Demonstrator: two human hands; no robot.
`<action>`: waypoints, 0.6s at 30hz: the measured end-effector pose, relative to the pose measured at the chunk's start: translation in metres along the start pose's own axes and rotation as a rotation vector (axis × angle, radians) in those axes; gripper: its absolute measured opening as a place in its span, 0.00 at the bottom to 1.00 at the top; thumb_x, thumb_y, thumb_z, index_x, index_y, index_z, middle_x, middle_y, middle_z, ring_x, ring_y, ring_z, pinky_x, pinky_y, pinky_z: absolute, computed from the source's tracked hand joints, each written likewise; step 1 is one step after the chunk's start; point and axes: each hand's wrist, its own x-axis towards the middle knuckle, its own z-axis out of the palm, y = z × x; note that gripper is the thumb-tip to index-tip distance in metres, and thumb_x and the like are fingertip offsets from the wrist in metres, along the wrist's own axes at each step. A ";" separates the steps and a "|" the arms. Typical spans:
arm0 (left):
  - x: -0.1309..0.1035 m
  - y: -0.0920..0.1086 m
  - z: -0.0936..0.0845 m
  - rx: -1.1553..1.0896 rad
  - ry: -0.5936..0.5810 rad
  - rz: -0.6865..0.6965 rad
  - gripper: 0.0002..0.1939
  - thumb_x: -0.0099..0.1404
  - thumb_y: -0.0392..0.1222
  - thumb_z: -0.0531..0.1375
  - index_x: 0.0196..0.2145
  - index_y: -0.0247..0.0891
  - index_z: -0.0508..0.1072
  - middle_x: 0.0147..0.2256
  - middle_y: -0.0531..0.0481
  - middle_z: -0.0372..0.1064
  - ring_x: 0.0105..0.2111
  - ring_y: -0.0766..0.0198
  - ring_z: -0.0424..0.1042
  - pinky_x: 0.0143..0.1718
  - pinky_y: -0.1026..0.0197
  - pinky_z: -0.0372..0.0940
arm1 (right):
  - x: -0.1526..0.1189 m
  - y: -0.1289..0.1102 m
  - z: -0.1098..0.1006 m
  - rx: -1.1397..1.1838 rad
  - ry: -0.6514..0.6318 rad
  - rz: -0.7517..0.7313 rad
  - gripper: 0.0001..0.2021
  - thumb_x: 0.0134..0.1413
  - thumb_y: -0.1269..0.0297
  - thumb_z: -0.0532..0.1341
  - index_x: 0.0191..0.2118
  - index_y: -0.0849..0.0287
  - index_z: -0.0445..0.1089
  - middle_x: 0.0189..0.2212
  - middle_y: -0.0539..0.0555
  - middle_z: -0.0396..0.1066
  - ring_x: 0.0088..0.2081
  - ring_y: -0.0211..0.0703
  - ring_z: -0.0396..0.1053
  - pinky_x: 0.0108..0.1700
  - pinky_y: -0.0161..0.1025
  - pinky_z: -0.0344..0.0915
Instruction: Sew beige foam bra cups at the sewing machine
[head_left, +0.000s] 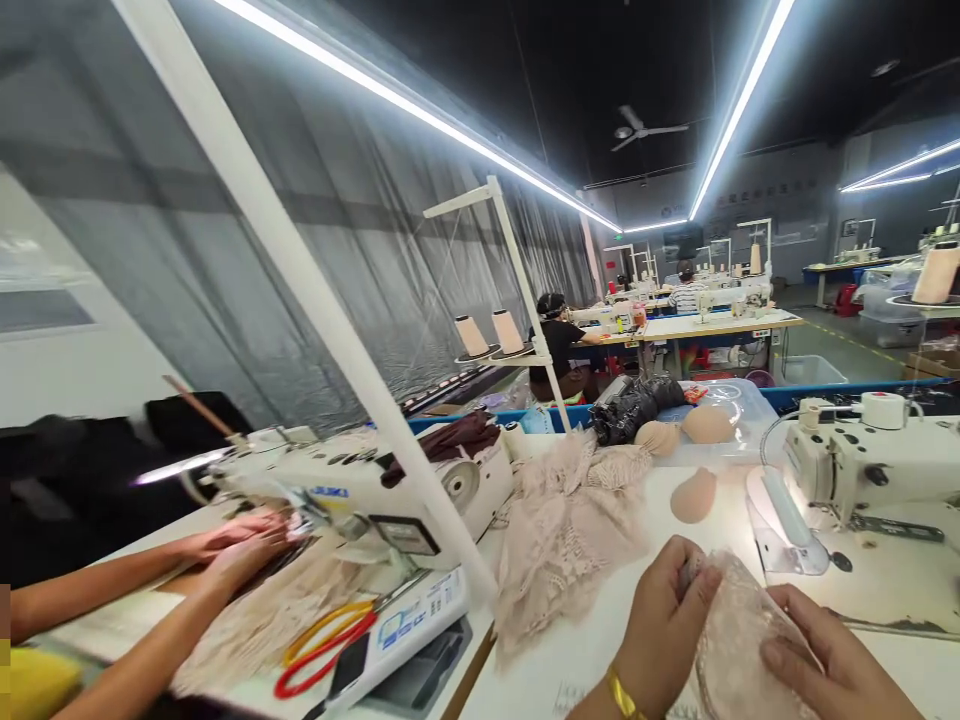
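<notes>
A piece of beige lace fabric (pixel 746 630), rounded like a cup, is held between my two hands at the lower right. My left hand (pixel 664 625), with a gold band at the wrist, pinches its upper left edge between thumb and fingers. On the opposite side my right hand (pixel 825 650) grips the lace, thumb on top. Just beyond them a beige moulded cup (pixel 694 495) lies on the white table (pixel 570 650). To the left of my hands spreads a heap of beige lace (pixel 570 530).
A sewing machine (pixel 877 470) stands at the right, its lamp lit. On the left, a co-worker's hands (pixel 247 545) work dark fabric at another machine (pixel 352 490). Red-handled scissors (pixel 326 650) lie nearby. A white pole (pixel 300 290) and thread stand (pixel 517 270) rise between.
</notes>
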 end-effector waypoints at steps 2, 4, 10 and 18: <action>0.006 -0.011 0.008 -0.140 0.014 -0.097 0.32 0.62 0.72 0.66 0.29 0.42 0.59 0.27 0.58 0.52 0.29 0.65 0.53 0.32 0.61 0.53 | 0.005 -0.004 0.008 0.159 0.081 0.085 0.25 0.63 0.32 0.59 0.43 0.50 0.73 0.33 0.49 0.74 0.36 0.48 0.72 0.40 0.40 0.70; 0.009 -0.023 0.015 -0.289 0.024 -0.193 0.37 0.54 0.75 0.70 0.27 0.42 0.58 0.26 0.58 0.54 0.28 0.66 0.54 0.31 0.62 0.53 | 0.008 -0.003 0.008 0.165 0.158 0.119 0.28 0.61 0.29 0.59 0.35 0.52 0.69 0.27 0.46 0.67 0.30 0.43 0.66 0.34 0.37 0.65; 0.003 -0.042 0.032 -0.581 0.116 -0.305 0.34 0.50 0.65 0.77 0.29 0.41 0.62 0.26 0.57 0.62 0.28 0.66 0.61 0.33 0.63 0.58 | 0.009 0.007 -0.004 0.004 0.274 0.086 0.28 0.61 0.30 0.59 0.32 0.53 0.70 0.30 0.49 0.68 0.36 0.48 0.67 0.40 0.41 0.67; 0.005 -0.056 0.045 -0.607 0.198 -0.306 0.38 0.50 0.67 0.76 0.27 0.43 0.54 0.24 0.61 0.53 0.25 0.69 0.53 0.28 0.65 0.53 | -0.014 0.041 0.011 -0.539 0.358 -0.393 0.31 0.59 0.34 0.66 0.60 0.48 0.72 0.56 0.61 0.76 0.58 0.64 0.72 0.61 0.56 0.69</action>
